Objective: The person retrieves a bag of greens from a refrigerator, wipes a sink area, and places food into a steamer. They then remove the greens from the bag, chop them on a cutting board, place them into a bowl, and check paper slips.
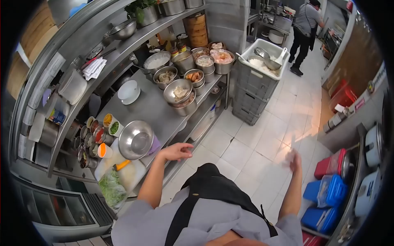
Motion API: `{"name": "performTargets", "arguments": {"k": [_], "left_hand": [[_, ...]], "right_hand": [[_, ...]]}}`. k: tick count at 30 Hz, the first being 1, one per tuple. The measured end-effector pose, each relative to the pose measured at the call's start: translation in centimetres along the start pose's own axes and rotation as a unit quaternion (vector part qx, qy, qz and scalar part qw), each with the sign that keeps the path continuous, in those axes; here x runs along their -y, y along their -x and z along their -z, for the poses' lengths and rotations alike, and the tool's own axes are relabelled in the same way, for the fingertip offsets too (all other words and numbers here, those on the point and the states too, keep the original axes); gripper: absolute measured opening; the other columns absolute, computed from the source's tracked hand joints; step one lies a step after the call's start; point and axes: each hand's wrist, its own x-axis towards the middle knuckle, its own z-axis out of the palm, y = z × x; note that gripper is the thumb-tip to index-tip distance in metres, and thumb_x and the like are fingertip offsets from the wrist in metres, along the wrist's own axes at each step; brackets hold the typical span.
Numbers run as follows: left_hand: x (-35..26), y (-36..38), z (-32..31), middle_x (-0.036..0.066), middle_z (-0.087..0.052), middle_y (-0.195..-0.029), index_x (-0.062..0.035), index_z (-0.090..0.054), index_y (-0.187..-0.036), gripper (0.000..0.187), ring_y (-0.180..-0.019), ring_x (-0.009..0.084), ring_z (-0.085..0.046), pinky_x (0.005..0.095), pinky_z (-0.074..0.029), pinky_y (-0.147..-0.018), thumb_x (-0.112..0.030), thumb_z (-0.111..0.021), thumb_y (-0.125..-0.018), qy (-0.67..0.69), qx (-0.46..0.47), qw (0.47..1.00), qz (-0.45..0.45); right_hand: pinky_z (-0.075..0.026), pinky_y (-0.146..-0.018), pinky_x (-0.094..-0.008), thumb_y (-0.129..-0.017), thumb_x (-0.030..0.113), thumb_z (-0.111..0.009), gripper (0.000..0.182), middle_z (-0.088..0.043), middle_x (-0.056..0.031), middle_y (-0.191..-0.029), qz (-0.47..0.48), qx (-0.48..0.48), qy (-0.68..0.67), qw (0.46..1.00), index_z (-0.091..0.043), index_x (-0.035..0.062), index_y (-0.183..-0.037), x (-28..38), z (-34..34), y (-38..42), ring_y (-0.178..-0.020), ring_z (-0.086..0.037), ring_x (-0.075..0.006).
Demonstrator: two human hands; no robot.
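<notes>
My left hand [176, 151] is in the air just off the counter's front edge, fingers loosely bent and apart, with nothing in it. Nearest to it is a wide steel bowl [136, 140], which looks bare inside and stands on the counter with a purple cloth [155, 145] at its side. Out to the right, my right hand [293, 160] hangs over the tiled floor, smeared by motion, touching nothing that I can see. Left of the steel bowl lie a cutting board [135, 172], a knife with an orange handle [122, 165] and a plastic bag of leafy greens [112, 189].
Steel bowls of food [177, 91] crowd the counter's far end, near a white bowl [129, 92]. Stacked grey crates [253, 94] carry a white tub [262, 59] with scoops. A person [305, 33] stands in the back aisle. Blue containers [324, 194] line the right shelf.
</notes>
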Motion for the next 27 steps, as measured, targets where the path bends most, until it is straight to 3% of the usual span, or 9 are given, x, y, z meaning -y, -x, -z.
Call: {"name": "performTargets", "arguments": {"k": [2,5,8,12,17,20,22,25,27], "left_hand": [[-2.7,-3.8,-0.5,0.004,-0.061,-0.103,-0.0066,-0.048,-0.127,0.046,-0.085,0.0104,-0.058,0.0254,-0.049,-0.073,-0.022,-0.064,-0.087,0.059,-0.034,0.997,-0.038],[-7.3,-10.2,0.5,0.008,-0.061,-0.105,-0.0032,-0.048,-0.126,0.04,-0.088,0.0137,-0.06,0.0268,-0.05,-0.072,-0.019,-0.058,-0.09,0.158,-0.157,0.965,-0.139],[-12.2,-17.4,5.0,0.014,-0.062,-0.102,0.0004,-0.05,-0.12,0.033,-0.087,0.0206,-0.064,0.0297,-0.052,-0.07,-0.018,-0.053,-0.093,0.286,-0.215,0.904,-0.235],[-16.7,-29.0,12.8,0.015,-0.062,-0.099,0.0004,-0.051,-0.115,0.032,-0.079,0.0239,-0.066,0.0311,-0.054,-0.062,-0.023,-0.052,-0.094,0.391,-0.218,0.858,-0.252],[-23.8,-41.5,25.5,0.009,-0.058,-0.087,-0.0039,-0.053,-0.107,0.027,-0.062,0.0212,-0.064,0.0303,-0.05,-0.043,-0.027,-0.051,-0.093,0.338,-0.313,0.867,-0.189],[-26.7,-48.0,32.4,0.008,-0.054,-0.082,-0.0024,-0.052,-0.105,0.03,-0.055,0.023,-0.063,0.0311,-0.048,-0.037,-0.03,-0.048,-0.093,0.296,-0.384,0.868,-0.109],[-27.6,-51.8,35.6,0.02,-0.061,-0.094,0.0062,-0.049,-0.114,0.042,-0.051,0.0271,-0.062,0.0332,-0.048,-0.036,-0.03,-0.045,-0.094,0.242,-0.434,0.867,-0.031],[-26.8,-56.1,39.5,0.023,-0.063,-0.084,0.0126,-0.052,-0.108,0.047,-0.049,0.0297,-0.063,0.0348,-0.049,-0.037,-0.031,-0.043,-0.094,0.113,-0.428,0.891,0.104],[-27.6,-57.3,40.2,0.023,-0.063,-0.071,0.0151,-0.056,-0.097,0.044,-0.049,0.0306,-0.063,0.0368,-0.05,-0.039,-0.027,-0.043,-0.092,0.09,-0.446,0.878,0.15]], "right_hand": [[-0.053,-0.069,-0.0549,-0.088,0.044,-0.05,0.057,-0.045,-0.0171,-0.126,0.068,0.1,0.006,0.993,-0.038,0.0115,-0.134,10.6,-8.9,-7.0,-0.102,-0.055,-0.0346],[-0.054,-0.072,-0.0454,-0.09,0.033,-0.052,0.046,-0.059,-0.0171,-0.106,0.114,0.216,-0.033,0.969,-0.043,0.0039,-0.125,20.8,-25.4,-12.1,-0.092,-0.061,-0.0293],[-0.052,-0.075,-0.0376,-0.089,0.03,-0.053,0.042,-0.057,-0.0187,-0.112,0.107,0.283,-0.008,0.953,-0.046,0.0023,-0.121,25.4,-38.7,-15.1,-0.093,-0.06,-0.0276],[-0.05,-0.075,-0.0357,-0.087,0.03,-0.054,0.043,-0.056,-0.0177,-0.113,0.107,0.284,0.082,0.949,-0.049,0.0006,-0.117,28.4,-48.4,-22.7,-0.092,-0.058,-0.0257],[-0.048,-0.068,-0.0335,-0.083,0.02,-0.053,0.023,-0.061,-0.0126,-0.091,0.09,0.236,0.049,0.966,-0.06,0.0017,-0.095,31.3,-57.1,-34.7,-0.08,-0.058,-0.0224],[-0.047,-0.068,-0.0349,-0.088,0.029,-0.049,0.027,-0.058,-0.0097,-0.085,0.07,0.24,0.112,0.962,-0.059,0.004,-0.092,30.6,-61.6,-41.5,-0.078,-0.055,-0.021],[-0.044,-0.065,-0.0357,-0.088,0.038,-0.05,0.03,-0.052,-0.0052,-0.077,0.022,0.232,0.153,0.96,-0.055,0.009,-0.084,29.6,-64.4,-45.4,-0.069,-0.049,-0.0184],[-0.037,-0.09,-0.0475,-0.089,0.051,-0.047,0.059,-0.046,-0.0114,-0.131,-0.044,0.204,0.203,0.957,-0.043,0.0102,-0.131,27.3,-67.7,-48.6,-0.112,-0.044,-0.0287],[-0.033,-0.094,-0.0477,-0.089,0.053,-0.046,0.065,-0.037,-0.0105,-0.139,-0.061,0.24,0.201,0.948,-0.036,0.0113,-0.137,26.3,-68.1,-50.3,-0.122,-0.036,-0.029]]}}
